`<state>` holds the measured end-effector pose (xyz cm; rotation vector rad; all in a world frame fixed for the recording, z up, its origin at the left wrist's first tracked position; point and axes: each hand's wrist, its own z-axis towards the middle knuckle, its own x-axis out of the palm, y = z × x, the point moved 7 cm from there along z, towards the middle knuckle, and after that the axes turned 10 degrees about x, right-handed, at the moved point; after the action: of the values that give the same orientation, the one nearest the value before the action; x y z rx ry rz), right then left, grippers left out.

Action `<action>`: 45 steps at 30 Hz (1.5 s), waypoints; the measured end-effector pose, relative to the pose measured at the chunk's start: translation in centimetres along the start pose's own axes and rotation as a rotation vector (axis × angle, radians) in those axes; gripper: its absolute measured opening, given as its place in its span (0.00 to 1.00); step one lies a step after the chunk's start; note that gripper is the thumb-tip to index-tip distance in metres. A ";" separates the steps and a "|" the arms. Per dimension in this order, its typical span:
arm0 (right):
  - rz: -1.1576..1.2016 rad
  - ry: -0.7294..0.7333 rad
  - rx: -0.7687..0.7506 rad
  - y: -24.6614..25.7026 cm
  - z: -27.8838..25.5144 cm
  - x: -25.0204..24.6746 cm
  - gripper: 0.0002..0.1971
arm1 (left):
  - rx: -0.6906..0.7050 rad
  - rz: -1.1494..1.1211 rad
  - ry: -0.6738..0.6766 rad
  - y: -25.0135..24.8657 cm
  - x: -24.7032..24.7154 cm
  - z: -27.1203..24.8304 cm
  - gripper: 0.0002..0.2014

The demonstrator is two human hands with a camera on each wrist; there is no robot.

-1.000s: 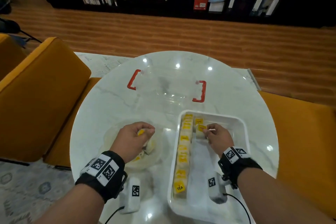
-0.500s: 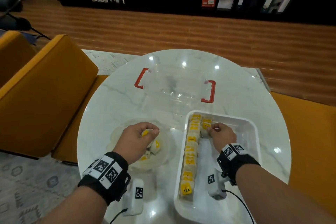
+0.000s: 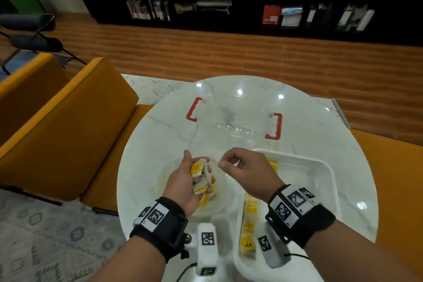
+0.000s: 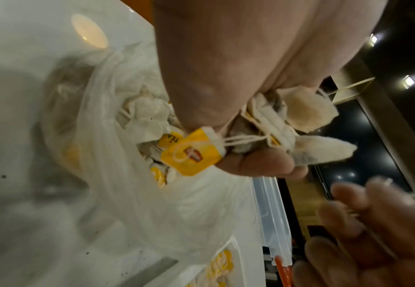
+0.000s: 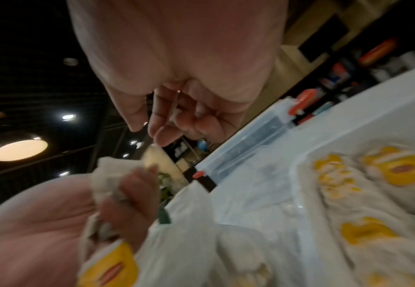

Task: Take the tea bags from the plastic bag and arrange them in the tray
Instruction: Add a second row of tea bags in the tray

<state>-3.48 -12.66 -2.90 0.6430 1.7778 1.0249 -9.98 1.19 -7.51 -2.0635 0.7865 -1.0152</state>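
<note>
My left hand (image 3: 198,175) is raised palm-up over the clear plastic bag (image 3: 170,182) and grips a clump of tea bags (image 3: 198,170) with yellow tags. The left wrist view shows the clump (image 4: 270,124), its strings, and more tea bags down in the bag (image 4: 108,155). My right hand (image 3: 225,162) hovers just right of the clump with curled fingers. Thumb and forefinger nearly meet and nothing shows between them (image 5: 149,132). The white tray (image 3: 320,167) lies to the right. A row of tea bags (image 3: 249,213) runs along its left side, with a few more (image 5: 398,170) at its far end.
A clear lidded box with red handles (image 3: 235,117) stands at the far side of the round marble table (image 3: 155,135). Orange chairs flank the table on the left (image 3: 57,121) and right (image 3: 393,167). Dark bookshelves stand beyond a wooden floor.
My left hand has come up out of the plastic bag with a clump of tea bags and turned palm-up. My right hand has left the tray and moved left towards it.
</note>
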 end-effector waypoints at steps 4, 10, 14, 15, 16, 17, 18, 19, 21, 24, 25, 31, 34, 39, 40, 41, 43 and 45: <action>-0.034 0.016 0.003 1.8 -0.5 1.2 0.12 | 0.042 0.059 -0.021 -0.6 0.4 -0.6 0.26; -0.105 -0.079 -0.145 3.5 -1.1 0.9 0.11 | 0.093 0.128 -0.018 -1.4 1.0 -1.1 0.25; -0.250 0.051 -0.238 4.4 -1.3 1.8 0.13 | 0.075 0.145 0.001 -1.4 1.1 -1.0 0.27; -0.296 0.051 -0.239 4.3 -1.1 1.9 0.12 | 0.072 0.160 0.008 -1.3 1.0 -1.0 0.28; -0.331 0.041 -0.241 4.3 -0.9 1.9 0.11 | 0.068 0.179 0.016 -1.2 1.0 -0.9 0.29; -0.352 0.031 -0.244 4.4 -0.8 1.9 0.09 | 0.058 0.198 0.022 -1.1 1.0 -0.9 0.31; -0.359 0.026 -0.248 4.6 -0.7 1.9 0.08 | 0.042 0.215 0.027 -0.9 1.0 -1.0 0.32; -0.359 0.023 -0.256 4.8 -0.6 1.8 0.07 | 0.025 0.225 0.033 -0.8 1.0 -1.0 0.34; -0.346 0.030 -0.267 5.3 -0.4 1.6 0.06 | -0.004 0.232 0.049 -0.4 0.9 -0.8 0.37; -0.314 0.049 -0.238 6.0 -0.1 1.2 0.06 | -0.043 0.267 0.070 0.2 0.7 -0.3 0.41; -0.302 0.043 -0.228 6.2 0.0 1.0 0.06 | -0.047 0.291 0.066 0.2 0.6 -0.1 0.43; -0.345 0.000 -0.102 6.1 1.0 -1.6 0.09 | 0.145 0.608 -0.074 -2.5 -1.6 0.7 0.36; -0.391 0.005 0.028 5.1 1.4 -2.7 0.10 | 0.503 0.837 -0.034 -5.5 -0.7 0.1 0.19; -0.223 -0.102 0.128 4.7 1.6 -3.4 0.07 | 0.675 1.279 0.188 -5.4 3.8 -1.5 0.20; -0.158 -0.117 0.143 4.7 1.5 -3.3 0.06 | 0.682 1.375 0.186 -5.0 4.4 -1.5 0.23; -0.103 -0.124 0.157 4.6 1.4 -3.1 0.06 | 0.688 1.434 0.168 -4.8 4.8 -1.5 0.24; -0.030 -0.115 0.170 4.5 1.3 -2.7 0.05 | 0.730 1.450 0.121 -4.7 5.1 -1.5 0.20; 0.032 -0.103 0.164 4.3 1.1 -2.9 0.07 | 0.779 1.358 0.103 -5.1 5.2 -1.5 0.13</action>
<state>-1.35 -12.31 1.93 0.8142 1.7777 0.8570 -7.49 -0.22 -0.67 -0.5185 1.2672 -0.4536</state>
